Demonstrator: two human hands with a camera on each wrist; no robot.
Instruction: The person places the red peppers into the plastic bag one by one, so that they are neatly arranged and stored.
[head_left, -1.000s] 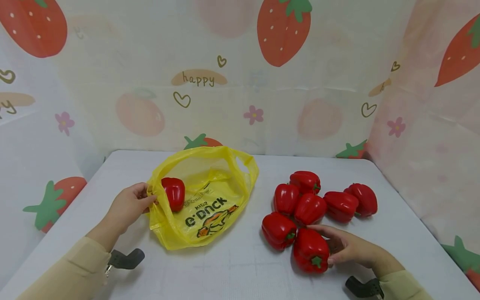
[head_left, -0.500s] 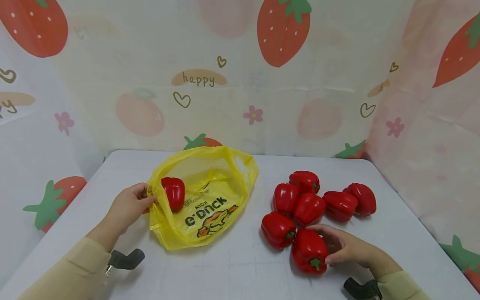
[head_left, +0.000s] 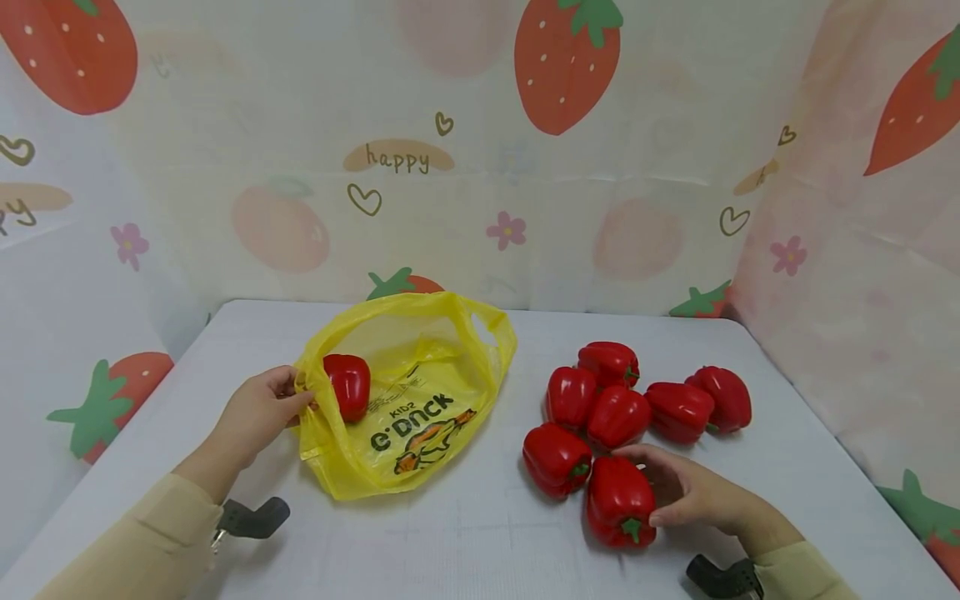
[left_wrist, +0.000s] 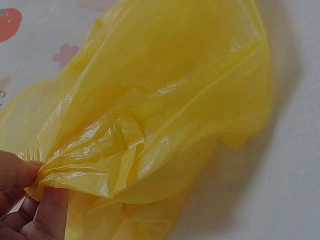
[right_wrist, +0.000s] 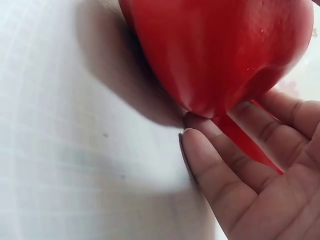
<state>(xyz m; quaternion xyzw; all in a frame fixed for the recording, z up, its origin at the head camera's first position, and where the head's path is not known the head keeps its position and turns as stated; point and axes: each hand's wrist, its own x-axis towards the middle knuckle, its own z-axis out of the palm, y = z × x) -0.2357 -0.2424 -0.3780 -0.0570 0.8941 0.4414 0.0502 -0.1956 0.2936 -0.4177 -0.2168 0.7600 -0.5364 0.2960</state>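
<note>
My left hand pinches the left rim of a yellow plastic bag between thumb and fingers, holding its mouth open. In the left wrist view the bag's film bunches into folds at the fingertips. One glossy red bell pepper lies inside the bag. On the right, my right hand holds the nearest bell pepper, with its green stem towards me, thumb on one side and fingers behind. The right wrist view shows the fingers curving up against the pepper's underside.
Several more red bell peppers crowd behind the held one, including one at its left and one behind. Two others lie further right. A white cloth covers the table; strawberry-printed curtains enclose it.
The right hand and its pepper have shifted only very slightly, with the thumb closer against the pepper's side. The left hand and bag have stayed as they were.
</note>
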